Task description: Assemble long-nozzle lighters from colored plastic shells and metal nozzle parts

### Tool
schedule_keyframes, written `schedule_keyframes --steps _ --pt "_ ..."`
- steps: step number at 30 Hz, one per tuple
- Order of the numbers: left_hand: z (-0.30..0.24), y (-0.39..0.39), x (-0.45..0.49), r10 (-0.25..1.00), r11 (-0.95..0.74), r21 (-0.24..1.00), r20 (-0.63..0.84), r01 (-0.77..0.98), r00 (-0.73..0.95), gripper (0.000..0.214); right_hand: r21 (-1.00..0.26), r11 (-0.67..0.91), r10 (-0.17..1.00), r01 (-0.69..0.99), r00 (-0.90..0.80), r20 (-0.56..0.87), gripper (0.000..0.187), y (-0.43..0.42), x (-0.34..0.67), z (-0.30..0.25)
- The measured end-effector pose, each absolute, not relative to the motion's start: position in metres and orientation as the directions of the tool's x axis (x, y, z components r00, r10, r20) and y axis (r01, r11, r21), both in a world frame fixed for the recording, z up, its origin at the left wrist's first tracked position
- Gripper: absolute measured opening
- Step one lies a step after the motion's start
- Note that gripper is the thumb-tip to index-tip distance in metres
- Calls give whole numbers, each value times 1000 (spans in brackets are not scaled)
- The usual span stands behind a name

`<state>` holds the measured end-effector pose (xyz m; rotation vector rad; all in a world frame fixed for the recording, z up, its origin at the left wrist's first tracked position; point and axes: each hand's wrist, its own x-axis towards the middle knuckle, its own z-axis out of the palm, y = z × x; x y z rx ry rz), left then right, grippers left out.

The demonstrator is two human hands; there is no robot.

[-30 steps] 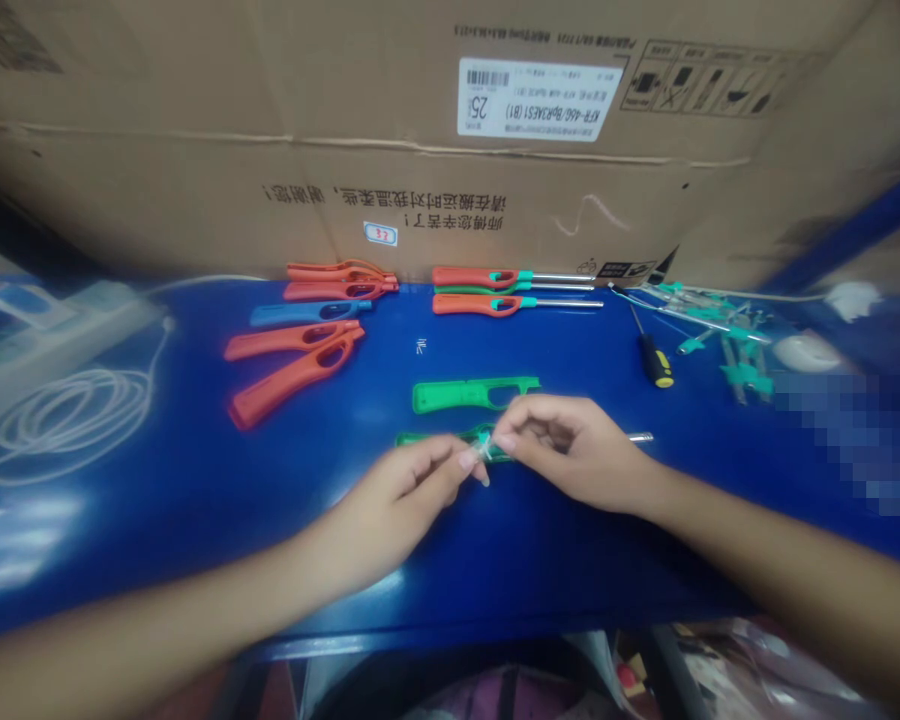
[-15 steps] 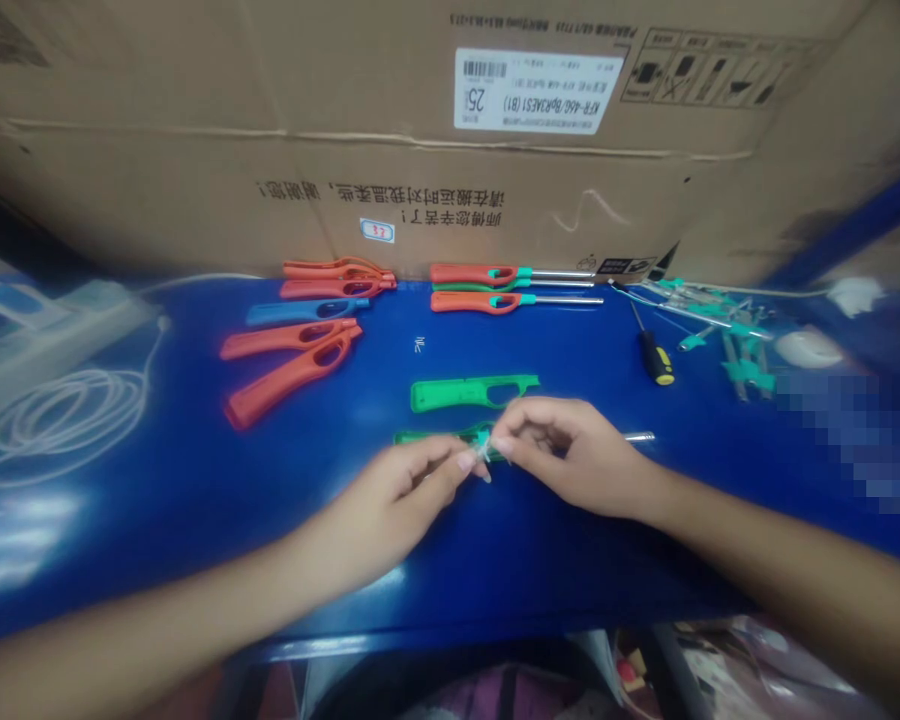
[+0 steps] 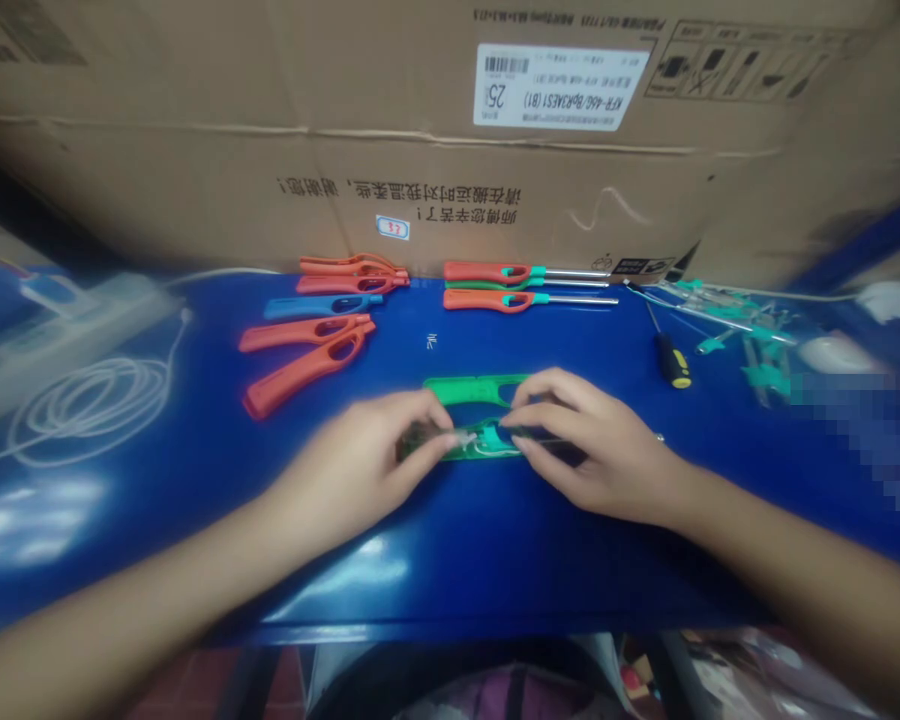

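Note:
A green half shell of a stick lighter [image 3: 489,454] lies on the blue table with its inner side up. In it sit a teal piece [image 3: 490,437] and a thin white tube. My left hand [image 3: 394,445] is closed at the shell's handle end, thumb and forefinger pinching a translucent part [image 3: 463,438]. From the other side, my right hand [image 3: 596,450] has its bent fingers and thumb closed on the shell by the teal piece, hiding most of the metal rod. Just behind lies the matching green half shell [image 3: 465,390], partly covered by my right fingers.
Orange and blue lighter shells [image 3: 322,306] lie back left. Assembled lighters [image 3: 487,299] with metal rods rest by the cardboard box [image 3: 390,90]. A screwdriver [image 3: 673,362] and a heap of rods with teal parts [image 3: 765,370] are at right; coiled white cable [image 3: 94,410] at left.
My hands have moved apart, the left one leftward along the shell. The translucent part and tube, pinched between both hands before, are now down at the shell. The view has shifted slightly.

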<state>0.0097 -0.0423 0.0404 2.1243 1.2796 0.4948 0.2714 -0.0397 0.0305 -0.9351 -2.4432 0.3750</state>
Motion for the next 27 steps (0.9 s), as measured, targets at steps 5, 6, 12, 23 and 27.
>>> schedule_keyframes --steps 5,6,12,23,27 --pt "40 -41 11 867 -404 639 39 655 497 18 -347 762 639 547 -721 268 32 -38 270 26" --pt "39 -40 11 867 -405 631 33 662 498 18 -331 764 636 554 -734 238 37 -38 270 25" --pt "36 -41 11 861 -426 592 33 684 508 19 -295 779 614 553 -768 182 38 -37 271 22" --pt "40 -38 5 837 -438 594 -4 674 547 17 -182 796 604 578 -777 175 33 -35 275 28" --pt "40 -37 6 838 -435 617 11 655 546 15 -179 803 594 568 -784 179 39 -37 275 29"
